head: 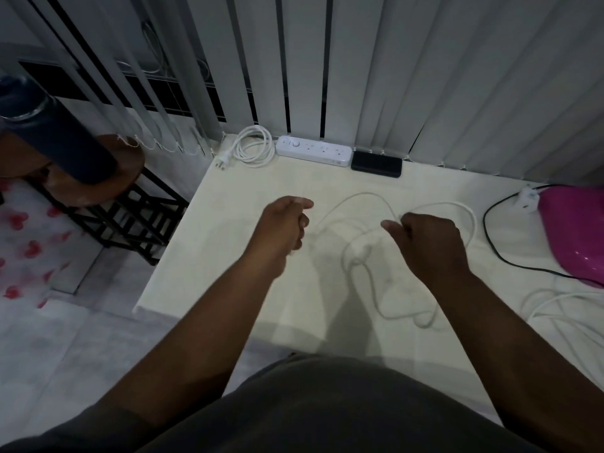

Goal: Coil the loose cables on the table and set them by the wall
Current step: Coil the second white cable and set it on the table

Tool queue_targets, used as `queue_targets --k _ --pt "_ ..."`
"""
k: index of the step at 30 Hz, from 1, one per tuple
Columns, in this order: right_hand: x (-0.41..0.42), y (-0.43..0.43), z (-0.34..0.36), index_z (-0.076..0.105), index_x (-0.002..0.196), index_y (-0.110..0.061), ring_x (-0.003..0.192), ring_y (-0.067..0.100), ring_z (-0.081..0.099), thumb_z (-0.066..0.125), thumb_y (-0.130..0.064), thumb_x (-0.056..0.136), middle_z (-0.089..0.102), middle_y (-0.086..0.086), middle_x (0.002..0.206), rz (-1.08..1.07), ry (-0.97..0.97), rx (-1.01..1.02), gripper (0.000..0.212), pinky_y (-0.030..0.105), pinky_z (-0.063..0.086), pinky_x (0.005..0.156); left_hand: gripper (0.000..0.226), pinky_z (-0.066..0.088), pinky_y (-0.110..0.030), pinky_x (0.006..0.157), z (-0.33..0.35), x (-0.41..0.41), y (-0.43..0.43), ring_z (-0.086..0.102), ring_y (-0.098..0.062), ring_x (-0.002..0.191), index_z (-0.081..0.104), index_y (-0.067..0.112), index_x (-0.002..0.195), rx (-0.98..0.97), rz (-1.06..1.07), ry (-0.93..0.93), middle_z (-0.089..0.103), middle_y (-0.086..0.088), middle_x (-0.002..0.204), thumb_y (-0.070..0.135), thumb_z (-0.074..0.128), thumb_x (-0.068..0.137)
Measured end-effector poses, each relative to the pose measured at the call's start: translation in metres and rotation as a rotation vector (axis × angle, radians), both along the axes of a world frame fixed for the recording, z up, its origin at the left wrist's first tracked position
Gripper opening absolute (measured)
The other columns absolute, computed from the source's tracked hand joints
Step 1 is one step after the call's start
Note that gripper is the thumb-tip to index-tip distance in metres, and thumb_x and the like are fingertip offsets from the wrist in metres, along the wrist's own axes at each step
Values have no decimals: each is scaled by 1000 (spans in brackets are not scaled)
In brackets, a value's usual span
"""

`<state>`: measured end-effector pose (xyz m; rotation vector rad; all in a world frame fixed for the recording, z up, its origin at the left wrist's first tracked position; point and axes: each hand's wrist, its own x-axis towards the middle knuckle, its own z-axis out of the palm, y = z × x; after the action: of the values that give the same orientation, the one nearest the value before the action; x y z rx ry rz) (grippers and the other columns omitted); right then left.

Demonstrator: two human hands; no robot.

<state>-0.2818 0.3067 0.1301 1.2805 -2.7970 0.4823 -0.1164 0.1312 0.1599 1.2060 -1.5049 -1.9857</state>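
Note:
A thin white cable [369, 256] lies in loose loops across the middle of the pale table [228, 223]. My right hand [428, 243] pinches a strand of it between thumb and fingers, just above the tabletop. My left hand [284, 223] hovers to the left with curled fingers; the cable's far loop runs toward it, and whether it holds the strand is unclear. A coiled white cord [255, 147] with a plug rests at the table's back left corner beside a white power strip [313, 151]. More loose white cable [562, 305] lies at the right edge.
Vertical blinds [425, 76] hang behind the table. A black box [376, 163] sits next to the power strip. A pink object [575, 230] and a black cable [496, 243] occupy the right side. A dark bottle [55, 125] stands on a round stool at left.

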Motion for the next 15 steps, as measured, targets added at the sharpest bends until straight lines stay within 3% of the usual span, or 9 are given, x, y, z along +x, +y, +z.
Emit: queue_targets --k 2,5,9,12,15 --pt "14 -7 18 38 62 -16 52 32 56 45 -59 93 47 -1 47 37 -163 -151 53 34 42 53 28 19 -14 37 -2 -6 11 26 -5 35 63 14 88 51 7 14 41 4 54 21 40 101" --pt "54 -17 28 44 75 -21 46 22 60 48 -46 96 60 1 50 145 -492 -259 34 37 52 51 32 25 -15 36 2 -13 23 35 -6 37 66 13 93 117 17 30 54 -1 65 25 39 102" --pt "89 -22 23 53 93 -28 54 12 56 38 -38 103 55 -11 58 331 -496 -126 21 33 44 55 33 42 -22 51 10 -17 32 57 -11 60 70 18 95 155 -42 69 76 0 81 30 39 100" --pt "96 -19 15 56 85 -25 53 4 51 41 -35 104 50 -16 55 283 -599 -175 26 29 44 58 30 43 -26 58 19 -22 28 57 -13 59 64 13 91 272 34 201 65 2 60 25 38 101" --pt "105 -13 4 55 73 -23 45 5 50 43 -39 102 52 -10 49 158 -756 -261 35 34 50 59 28 37 -25 48 26 -21 25 35 -10 41 56 11 87 351 58 290 40 6 48 28 38 102"
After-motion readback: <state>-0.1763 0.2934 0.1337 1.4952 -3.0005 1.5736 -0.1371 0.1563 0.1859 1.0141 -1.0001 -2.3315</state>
